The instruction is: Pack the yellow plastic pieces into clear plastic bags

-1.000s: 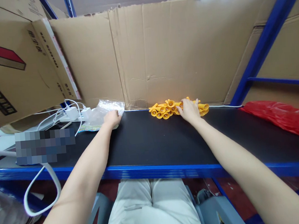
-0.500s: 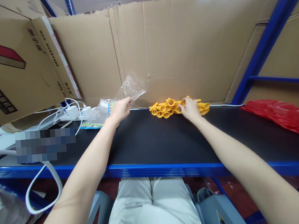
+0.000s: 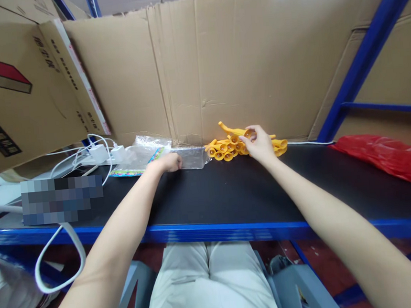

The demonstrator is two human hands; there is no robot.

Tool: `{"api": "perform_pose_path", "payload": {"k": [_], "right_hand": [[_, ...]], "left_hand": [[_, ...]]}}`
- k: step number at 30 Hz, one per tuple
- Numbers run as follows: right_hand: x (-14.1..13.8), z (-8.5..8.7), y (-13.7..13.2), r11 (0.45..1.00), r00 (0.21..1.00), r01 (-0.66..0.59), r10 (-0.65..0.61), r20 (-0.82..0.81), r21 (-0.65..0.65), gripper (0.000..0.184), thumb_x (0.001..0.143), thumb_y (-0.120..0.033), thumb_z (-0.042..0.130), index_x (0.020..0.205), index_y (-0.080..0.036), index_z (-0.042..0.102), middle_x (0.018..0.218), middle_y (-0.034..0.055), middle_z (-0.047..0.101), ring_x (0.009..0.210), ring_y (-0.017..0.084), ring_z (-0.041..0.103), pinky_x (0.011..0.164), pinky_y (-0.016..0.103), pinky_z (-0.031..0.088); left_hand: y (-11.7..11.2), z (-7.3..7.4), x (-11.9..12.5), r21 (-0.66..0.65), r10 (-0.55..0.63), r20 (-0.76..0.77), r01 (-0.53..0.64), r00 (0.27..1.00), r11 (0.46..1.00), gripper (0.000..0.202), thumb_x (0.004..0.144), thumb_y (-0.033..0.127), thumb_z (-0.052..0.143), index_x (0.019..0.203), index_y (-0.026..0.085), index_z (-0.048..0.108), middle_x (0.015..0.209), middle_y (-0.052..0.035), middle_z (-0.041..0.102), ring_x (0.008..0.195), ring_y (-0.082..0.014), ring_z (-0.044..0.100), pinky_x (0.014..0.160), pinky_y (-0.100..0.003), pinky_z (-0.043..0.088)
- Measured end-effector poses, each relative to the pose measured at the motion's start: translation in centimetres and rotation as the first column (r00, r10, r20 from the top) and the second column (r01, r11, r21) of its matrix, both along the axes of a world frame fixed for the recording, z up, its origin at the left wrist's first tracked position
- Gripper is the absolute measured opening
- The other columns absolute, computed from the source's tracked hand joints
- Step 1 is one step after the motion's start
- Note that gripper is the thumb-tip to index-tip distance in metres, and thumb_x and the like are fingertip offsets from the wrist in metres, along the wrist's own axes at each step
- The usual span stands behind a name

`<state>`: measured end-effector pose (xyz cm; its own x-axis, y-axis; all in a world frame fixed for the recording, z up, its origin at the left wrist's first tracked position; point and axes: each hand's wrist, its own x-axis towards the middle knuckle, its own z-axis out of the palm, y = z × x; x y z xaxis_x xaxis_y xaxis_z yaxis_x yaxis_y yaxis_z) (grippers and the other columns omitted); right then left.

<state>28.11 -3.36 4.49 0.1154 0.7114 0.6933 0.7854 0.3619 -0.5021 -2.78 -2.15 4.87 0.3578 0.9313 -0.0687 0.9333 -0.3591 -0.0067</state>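
Note:
My right hand (image 3: pixel 260 144) is closed around the cupped end of a yellow horn-shaped piece (image 3: pixel 232 130), lifted just above a pile of similar yellow pieces (image 3: pixel 227 149). Its thin end points to the left and up. Over to the left, my left hand (image 3: pixel 169 162) has its fingers curled closed at a clear plastic bag (image 3: pixel 193 158), which lies low on the black tabletop. More clear plastic packaging (image 3: pixel 129 161) with a colourful printed edge lies beside and behind that wrist.
Chargers (image 3: pixel 99 153) with white cables stand on the left, near a blurred-out patch. A red plastic bag (image 3: pixel 382 160) lies on the right. Cardboard (image 3: pixel 265 62) walls the back, and a blue metal rail (image 3: pixel 230 232) edges the black table (image 3: pixel 216 196).
My right hand has raised one yellow piece from the pile. My left hand has moved down and slightly right, and the clear bag has come down flat onto the table.

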Motion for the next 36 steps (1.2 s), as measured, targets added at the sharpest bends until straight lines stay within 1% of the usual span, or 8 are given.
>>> {"api": "perform_pose_path", "payload": {"k": [3, 9, 14, 19, 24, 27, 32, 36], "right_hand": [[-1.1, 0.2, -0.8, 0.971, 0.976, -0.217, 0.214, -0.046, -0.101, 0.038, 0.077, -0.038, 0.052, 0.11, -0.02, 0.049, 0.099, 0.0074, 0.06, 0.08, 0.02, 0.058, 0.075, 0.037, 0.046], [-1.8, -0.3, -1.8, 0.757, 0.821, -0.544, 0.57, -0.042, -0.363, 0.037, 0.074, -0.037, 0.057, 0.106, -0.019, 0.051, 0.096, 0.006, 0.062, 0.077, 0.017, 0.06, 0.076, 0.036, 0.048], [-1.4, -0.4, -1.9, 0.73, 0.815, -0.499, 0.579, 0.035, -0.467, 0.034, 0.073, -0.031, 0.06, 0.103, -0.019, 0.053, 0.104, 0.006, 0.06, 0.078, 0.015, 0.059, 0.075, 0.034, 0.048], [-1.3, -0.6, -1.7, 0.704, 0.819, -0.368, 0.554, 0.146, -0.608, 0.04, 0.07, -0.027, 0.062, 0.108, -0.016, 0.054, 0.08, 0.0031, 0.061, 0.071, 0.016, 0.058, 0.07, 0.031, 0.047], [-1.4, -0.5, -1.8, 0.695, 0.817, -0.33, 0.549, 0.176, -0.639, 0.044, 0.069, -0.028, 0.064, 0.109, -0.012, 0.055, 0.081, 0.0049, 0.062, 0.072, 0.016, 0.058, 0.069, 0.029, 0.046], [-1.3, -0.4, -1.8, 0.679, 0.815, -0.317, 0.552, 0.176, -0.662, 0.045, 0.069, -0.032, 0.065, 0.108, -0.012, 0.057, 0.082, 0.0056, 0.063, 0.072, 0.016, 0.059, 0.068, 0.029, 0.046], [-1.2, -0.3, -1.7, 0.648, 0.807, -0.312, 0.567, 0.167, -0.695, 0.047, 0.068, -0.034, 0.067, 0.109, -0.012, 0.058, 0.082, 0.0052, 0.064, 0.071, 0.015, 0.059, 0.067, 0.027, 0.045], [-1.3, -0.2, -1.9, 0.683, 0.819, -0.295, 0.541, 0.19, -0.668, 0.044, 0.07, -0.031, 0.066, 0.108, -0.012, 0.058, 0.083, 0.0056, 0.064, 0.072, 0.016, 0.059, 0.067, 0.027, 0.045]], "left_hand": [[-0.2, 0.0, 0.1, -0.005, 0.028, -0.007, -0.028, 1.0, 1.0, 0.03, 0.059, 0.009, 0.047, 0.08, 0.018, 0.067, 0.08, -0.0031, 0.067, 0.074, -0.0167, 0.06, 0.065, -0.021, 0.044], [0.4, 0.0, 0.0, -0.081, 0.084, 0.031, -0.081, 0.996, 0.993, 0.027, 0.059, 0.016, 0.046, 0.074, 0.015, 0.068, 0.078, -0.006, 0.068, 0.073, -0.0183, 0.06, 0.063, -0.022, 0.044], [1.3, -0.2, -0.2, -0.11, 0.119, -0.012, -0.12, 0.993, 0.987, 0.029, 0.064, 0.018, 0.04, 0.068, 0.015, 0.069, 0.081, -0.0069, 0.069, 0.075, -0.0181, 0.061, 0.068, -0.022, 0.045], [1.4, -0.3, -0.8, -0.069, 0.154, -0.038, -0.156, 0.987, 0.985, 0.027, 0.065, 0.016, 0.043, 0.07, 0.015, 0.07, 0.084, -0.0068, 0.07, 0.077, -0.017, 0.061, 0.067, -0.02, 0.044], [1.6, -0.8, -1.0, 0.021, 0.199, -0.003, -0.199, 0.98, 0.98, 0.028, 0.068, 0.018, 0.043, 0.077, 0.012, 0.069, 0.091, -0.0122, 0.068, 0.084, -0.0212, 0.062, 0.069, -0.022, 0.044], [1.6, -1.4, -0.1, 0.137, 0.174, 0.109, -0.188, 0.979, 0.972, 0.031, 0.073, 0.023, 0.041, 0.086, 0.013, 0.067, 0.096, -0.0128, 0.067, 0.089, -0.0219, 0.06, 0.073, -0.024, 0.044], [0.7, -2.2, 2.7, 0.235, -0.042, 0.202, -0.007, 0.978, 0.972, 0.035, 0.079, 0.035, 0.037, 0.087, 0.015, 0.064, 0.088, -0.0089, 0.067, 0.08, -0.0199, 0.061, 0.071, -0.026, 0.045], [0.0, -2.6, 4.4, 0.282, 0.034, 0.178, -0.084, 0.983, 0.956, 0.045, 0.077, 0.053, 0.039, 0.082, 0.016, 0.065, 0.086, -0.0116, 0.066, 0.08, -0.0247, 0.061, 0.069, -0.031, 0.046]]}}
